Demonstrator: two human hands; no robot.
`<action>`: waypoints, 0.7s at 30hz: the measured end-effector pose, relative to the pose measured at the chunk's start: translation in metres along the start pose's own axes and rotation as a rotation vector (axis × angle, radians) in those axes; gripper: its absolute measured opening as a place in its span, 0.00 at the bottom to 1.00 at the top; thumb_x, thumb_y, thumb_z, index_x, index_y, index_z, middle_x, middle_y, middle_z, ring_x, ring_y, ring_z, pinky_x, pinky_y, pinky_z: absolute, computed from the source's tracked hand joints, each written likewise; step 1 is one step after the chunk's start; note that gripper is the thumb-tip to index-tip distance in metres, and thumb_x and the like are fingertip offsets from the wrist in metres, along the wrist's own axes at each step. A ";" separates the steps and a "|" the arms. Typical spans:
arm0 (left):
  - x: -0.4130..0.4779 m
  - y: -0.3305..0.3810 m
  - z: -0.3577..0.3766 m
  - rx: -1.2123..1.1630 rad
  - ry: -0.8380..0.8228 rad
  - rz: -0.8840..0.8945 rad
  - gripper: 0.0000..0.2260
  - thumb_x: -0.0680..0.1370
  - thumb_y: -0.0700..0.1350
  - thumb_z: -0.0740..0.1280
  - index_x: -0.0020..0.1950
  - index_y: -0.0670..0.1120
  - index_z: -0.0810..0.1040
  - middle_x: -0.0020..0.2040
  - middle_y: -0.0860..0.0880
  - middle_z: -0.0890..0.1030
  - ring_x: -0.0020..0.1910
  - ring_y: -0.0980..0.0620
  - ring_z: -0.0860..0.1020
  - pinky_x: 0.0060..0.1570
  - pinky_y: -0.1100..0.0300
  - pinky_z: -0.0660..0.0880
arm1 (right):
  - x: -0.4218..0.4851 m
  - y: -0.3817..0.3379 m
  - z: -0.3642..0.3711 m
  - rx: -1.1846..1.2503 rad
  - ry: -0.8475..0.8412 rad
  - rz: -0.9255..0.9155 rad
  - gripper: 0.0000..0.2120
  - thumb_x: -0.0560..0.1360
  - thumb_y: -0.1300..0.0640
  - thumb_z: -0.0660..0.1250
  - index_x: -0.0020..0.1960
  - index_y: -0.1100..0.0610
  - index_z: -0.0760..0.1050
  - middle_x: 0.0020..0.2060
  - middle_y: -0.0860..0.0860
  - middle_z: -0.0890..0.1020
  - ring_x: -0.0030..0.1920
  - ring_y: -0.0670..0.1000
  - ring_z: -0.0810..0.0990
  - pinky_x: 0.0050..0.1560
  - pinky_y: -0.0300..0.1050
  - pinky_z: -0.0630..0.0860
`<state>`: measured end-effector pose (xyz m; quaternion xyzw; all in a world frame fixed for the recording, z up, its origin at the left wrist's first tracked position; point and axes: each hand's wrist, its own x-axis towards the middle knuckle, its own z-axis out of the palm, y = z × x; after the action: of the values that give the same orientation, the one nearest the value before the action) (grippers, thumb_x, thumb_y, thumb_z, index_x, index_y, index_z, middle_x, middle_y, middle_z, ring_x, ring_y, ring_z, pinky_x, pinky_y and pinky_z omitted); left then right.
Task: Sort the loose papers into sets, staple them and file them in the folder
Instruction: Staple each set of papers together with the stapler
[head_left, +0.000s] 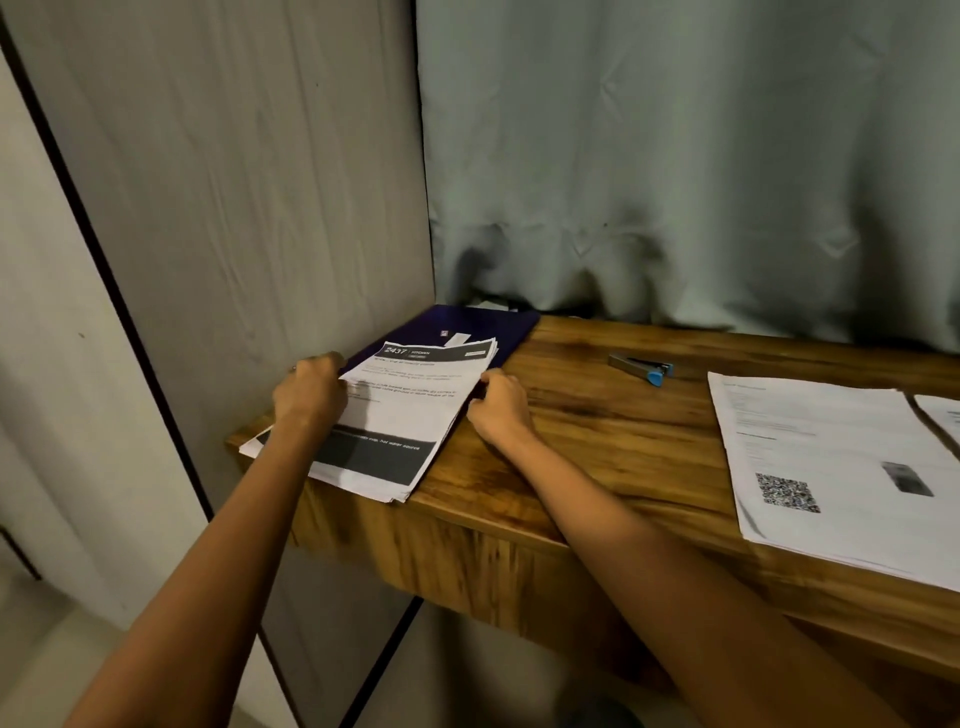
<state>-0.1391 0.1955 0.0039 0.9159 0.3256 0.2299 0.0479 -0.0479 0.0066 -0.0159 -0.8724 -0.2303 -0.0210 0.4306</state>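
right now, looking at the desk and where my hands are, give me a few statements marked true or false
1. The stack of papers lies on the dark blue folder. True.
2. The stapler is in the right hand. False: it lies untouched on the desk, right of the stack, and the right hand is at the stack's right edge.
3. The left hand holds the stack's left edge. True.
4. The sheet with the QR code lies inside the folder. False: it lies on the desk at the far right.
5. A curtain hangs behind the desk. True.
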 end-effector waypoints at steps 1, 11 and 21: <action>-0.001 0.006 -0.002 -0.016 0.008 0.022 0.14 0.80 0.43 0.63 0.65 0.45 0.73 0.58 0.39 0.77 0.55 0.40 0.77 0.51 0.46 0.78 | -0.001 0.002 -0.002 0.006 0.009 0.008 0.18 0.75 0.64 0.64 0.65 0.62 0.71 0.63 0.59 0.73 0.63 0.57 0.72 0.61 0.41 0.66; -0.052 0.115 0.000 -0.291 -0.043 0.269 0.16 0.78 0.49 0.65 0.65 0.47 0.75 0.61 0.43 0.78 0.60 0.43 0.76 0.57 0.48 0.75 | -0.034 0.042 -0.080 -0.123 0.109 -0.008 0.17 0.76 0.57 0.66 0.64 0.56 0.73 0.64 0.55 0.70 0.64 0.53 0.71 0.63 0.39 0.64; -0.127 0.244 0.013 -0.569 -0.351 0.315 0.18 0.78 0.47 0.68 0.65 0.42 0.74 0.59 0.45 0.79 0.59 0.49 0.76 0.53 0.63 0.69 | -0.084 0.110 -0.184 -0.255 0.205 0.118 0.20 0.77 0.53 0.66 0.66 0.59 0.71 0.65 0.59 0.69 0.65 0.59 0.70 0.66 0.51 0.69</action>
<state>-0.0801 -0.0734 0.0003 0.9303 0.0905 0.1549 0.3198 -0.0469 -0.2231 -0.0016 -0.9252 -0.1288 -0.1136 0.3384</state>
